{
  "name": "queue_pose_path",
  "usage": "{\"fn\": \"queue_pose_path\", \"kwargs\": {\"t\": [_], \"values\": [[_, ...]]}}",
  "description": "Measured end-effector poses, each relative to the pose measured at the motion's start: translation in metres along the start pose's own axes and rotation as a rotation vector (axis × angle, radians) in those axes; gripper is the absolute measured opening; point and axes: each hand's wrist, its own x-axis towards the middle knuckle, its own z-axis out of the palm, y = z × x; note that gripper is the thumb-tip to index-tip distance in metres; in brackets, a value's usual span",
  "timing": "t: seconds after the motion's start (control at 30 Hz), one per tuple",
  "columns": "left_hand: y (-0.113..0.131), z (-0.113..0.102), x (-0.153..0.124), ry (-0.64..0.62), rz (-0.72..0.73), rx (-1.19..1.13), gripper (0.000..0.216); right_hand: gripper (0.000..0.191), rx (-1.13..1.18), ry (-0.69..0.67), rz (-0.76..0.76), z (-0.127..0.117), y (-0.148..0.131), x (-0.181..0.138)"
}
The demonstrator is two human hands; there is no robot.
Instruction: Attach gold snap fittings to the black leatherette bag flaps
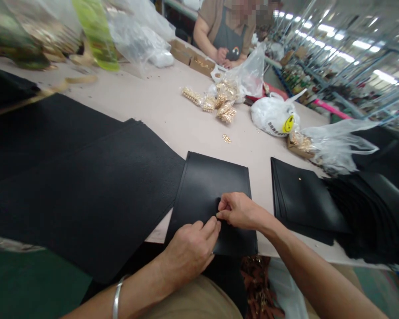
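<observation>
A black leather-like panel [206,181] lies in front of me at the table's near edge. My left hand [194,246] is closed at its near part, fingers bent over the top surface; its thumb is mostly hidden. At the panel's middle, the fingertips of my right hand [234,210] are pinched together, touching or almost touching my left fingertips. Something tiny may be between them, too small to name. Small gold metal pieces [226,138] lie on the table beyond the panel.
Large black sheets [96,186] overlap at left. Stacked black panels [302,195] lie at right, the top one bearing a small gold stud. Bags of gold hardware [226,95], a white plastic bag [274,115] and small boxes [201,64] stand farther back. Another person [226,35] works across the table [146,102].
</observation>
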Motion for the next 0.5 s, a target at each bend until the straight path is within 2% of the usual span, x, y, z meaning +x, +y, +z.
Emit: {"fn": "queue_pose_path", "kwargs": {"t": [0.17, 0.27, 0.33, 0.43, 0.5], "values": [[0.002, -0.001, 0.000, -0.015, -0.020, -0.011, 0.062, 0.007, -0.066, -0.033, 0.007, -0.004, -0.003, 0.005], [0.003, -0.003, -0.001, -0.019, -0.045, -0.018, 0.062, 0.012, -0.080, -0.096, -0.013, -0.014, 0.001, 0.014], [0.003, -0.004, -0.002, -0.019, -0.050, -0.015, 0.063, 0.016, -0.059, 0.012, -0.086, -0.024, 0.008, 0.026], [0.003, -0.004, -0.002, -0.011, -0.052, -0.015, 0.064, 0.042, -0.135, 0.353, -0.199, -0.043, 0.018, 0.053], [0.004, -0.004, -0.002, 0.002, -0.058, -0.019, 0.064, 0.060, -0.194, 0.415, -0.205, -0.054, 0.021, 0.071]]}}
